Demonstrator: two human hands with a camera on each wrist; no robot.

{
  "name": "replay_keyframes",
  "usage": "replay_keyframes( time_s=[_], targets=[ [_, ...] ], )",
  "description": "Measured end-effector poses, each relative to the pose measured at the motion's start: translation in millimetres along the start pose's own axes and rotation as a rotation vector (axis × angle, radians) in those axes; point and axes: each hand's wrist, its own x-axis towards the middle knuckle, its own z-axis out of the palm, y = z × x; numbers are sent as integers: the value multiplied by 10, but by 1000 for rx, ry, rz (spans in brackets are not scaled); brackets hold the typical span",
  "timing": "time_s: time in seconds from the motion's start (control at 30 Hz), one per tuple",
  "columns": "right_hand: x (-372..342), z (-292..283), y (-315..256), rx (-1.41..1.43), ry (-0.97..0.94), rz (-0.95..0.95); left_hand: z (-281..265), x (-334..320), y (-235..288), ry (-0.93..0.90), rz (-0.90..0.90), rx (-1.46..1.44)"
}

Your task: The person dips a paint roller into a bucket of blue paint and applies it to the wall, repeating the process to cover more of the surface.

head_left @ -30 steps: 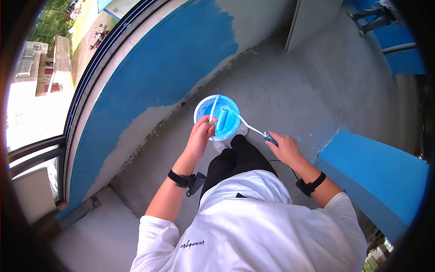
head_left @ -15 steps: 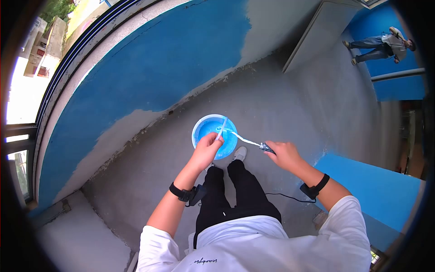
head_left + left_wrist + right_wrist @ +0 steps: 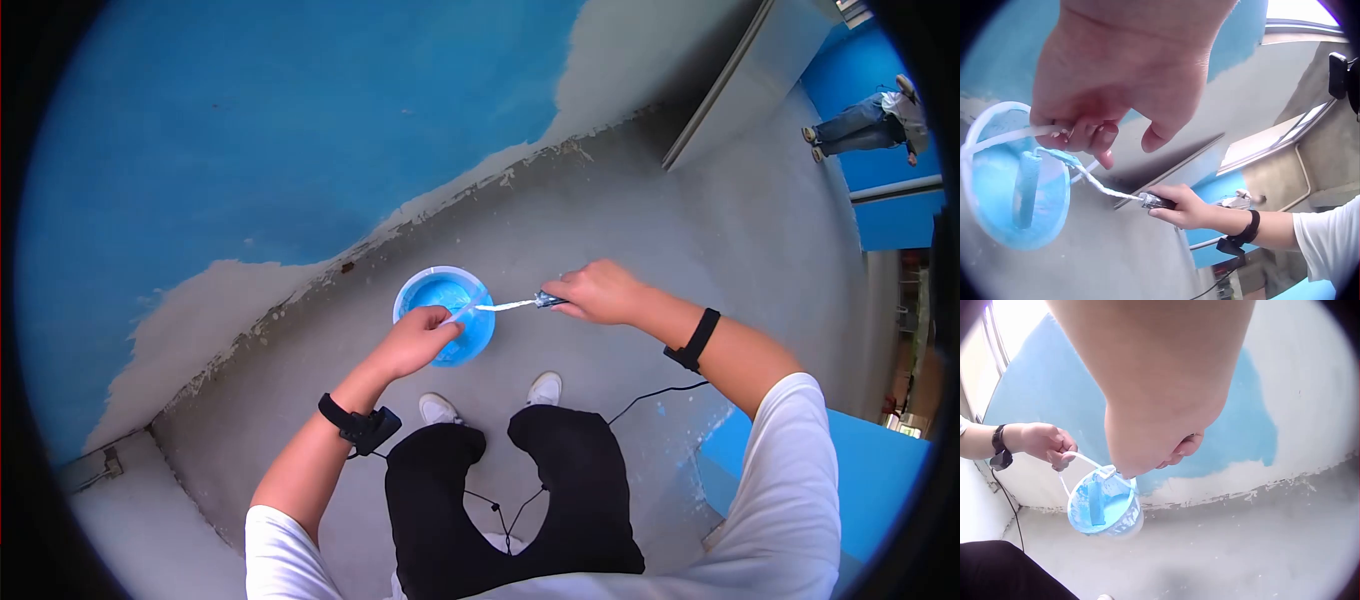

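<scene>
A white bucket [image 3: 440, 270] with light blue paint inside is in front of the person, over the floor near the wall. The left hand [image 3: 410, 342] grips its white bail handle [image 3: 1010, 136] with curled fingers above the rim. In the right hand [image 3: 600, 292] is the dark grip [image 3: 1157, 200] of a paint roller, held to the right of the bucket. Its paint-coated rod [image 3: 505, 306] reaches over the rim. The blue-coated roller sleeve [image 3: 1026, 190] stands inside the bucket, and it also shows in the right wrist view.
Along the left runs a wall [image 3: 300, 130], part blue and part bare grey. A pale panel [image 3: 740, 90] leans at the back right. Another person [image 3: 870, 125] stands farther off. A blue block-like surface [image 3: 870, 460] lies at the right, and cables [image 3: 650, 397] hang near the legs.
The head view has turned more toward the wall. The bucket and left hand have shifted left ahead of the feet. My right hand has come up, level with the bucket; both grips stay the same.
</scene>
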Motion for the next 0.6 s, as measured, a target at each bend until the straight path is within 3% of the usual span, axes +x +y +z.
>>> replay_keyframes(
  time_s=[0.07,0.13,0.3,0.4,0.47,0.6],
  targets=[
    [204,401,255,17,26,-34,-79,416,-274,-23,-17,24],
    [435,749,324,36,32,-61,-221,637,-462,-190,-111,77],
    [950,1557,794,15,28,-85,-94,1455,-1110,-183,-75,221],
    [1262,1648,923,19,0,-3,-266,1744,-1248,-151,-137,225],
    [1355,1904,987,97,118,-15,-279,1867,-1468,-146,-113,183],
    [1301,1994,1070,151,87,125,-215,1950,-1369,-177,-137,122]
  ],
)
